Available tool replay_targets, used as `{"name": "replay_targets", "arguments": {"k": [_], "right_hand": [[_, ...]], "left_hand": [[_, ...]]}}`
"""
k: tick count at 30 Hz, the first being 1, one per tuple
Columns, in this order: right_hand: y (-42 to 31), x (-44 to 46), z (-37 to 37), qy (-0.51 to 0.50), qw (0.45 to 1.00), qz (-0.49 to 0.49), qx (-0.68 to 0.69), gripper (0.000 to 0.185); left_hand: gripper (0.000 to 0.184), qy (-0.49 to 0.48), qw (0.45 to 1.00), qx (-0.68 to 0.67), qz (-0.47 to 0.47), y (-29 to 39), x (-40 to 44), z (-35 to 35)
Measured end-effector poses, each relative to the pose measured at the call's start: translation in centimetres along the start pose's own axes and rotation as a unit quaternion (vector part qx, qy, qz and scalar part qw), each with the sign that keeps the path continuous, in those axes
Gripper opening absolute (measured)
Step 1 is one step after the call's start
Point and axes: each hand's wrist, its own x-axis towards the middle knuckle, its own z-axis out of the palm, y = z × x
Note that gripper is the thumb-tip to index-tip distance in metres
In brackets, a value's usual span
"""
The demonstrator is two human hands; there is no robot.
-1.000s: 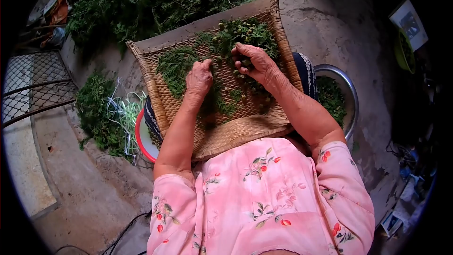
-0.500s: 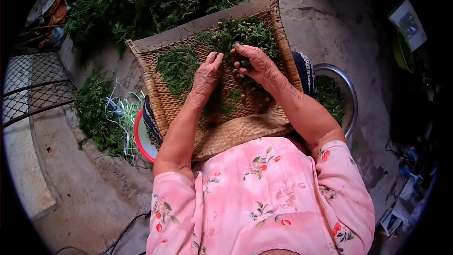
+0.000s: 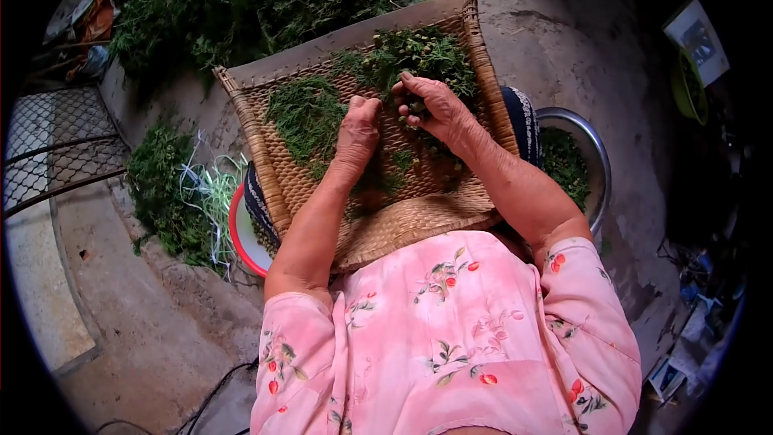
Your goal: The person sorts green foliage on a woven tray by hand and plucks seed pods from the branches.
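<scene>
A woven wicker tray (image 3: 431, 214) rests across my lap. Over its middle, my left hand (image 3: 359, 127) is closed with the fingers curled in; whatever they hold is too small or hidden to see. Close beside it, my right hand (image 3: 435, 109) is curled around a green sprig (image 3: 413, 103) with small round bits on it. Feathery green sprigs (image 3: 306, 117) lie on the tray's left side. A thicker heap of sprigs with small pale round bits (image 3: 427, 53) lies beyond my right hand.
A large pile of green branches (image 3: 266, 8) covers the floor ahead. To the left are a red-rimmed basin (image 3: 239, 234), pale plastic strips (image 3: 216, 193) and more greenery (image 3: 165, 197). A metal basin (image 3: 602, 161) with greenery stands at the right; a green bowl (image 3: 688, 89) is farther off.
My left hand has turned and curled its fingers in, shifting slightly right toward my right hand. The right hand has barely moved.
</scene>
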Motion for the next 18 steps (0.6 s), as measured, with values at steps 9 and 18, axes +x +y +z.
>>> {"name": "replay_targets", "arguments": {"k": [9,18], "right_hand": [[1.6,0.0,0.4,0.032,0.999,0.028,-0.033,0.042],[3.2,-0.3,1.0,0.016,0.999,0.037,0.03,0.048]], "left_hand": [[0.03,0.019,0.572,-0.736,-0.361,2.3,0.8,-4.7],[0.041,-0.015,0.644,-0.722,-0.252,5.5,1.0,-4.6]]}}
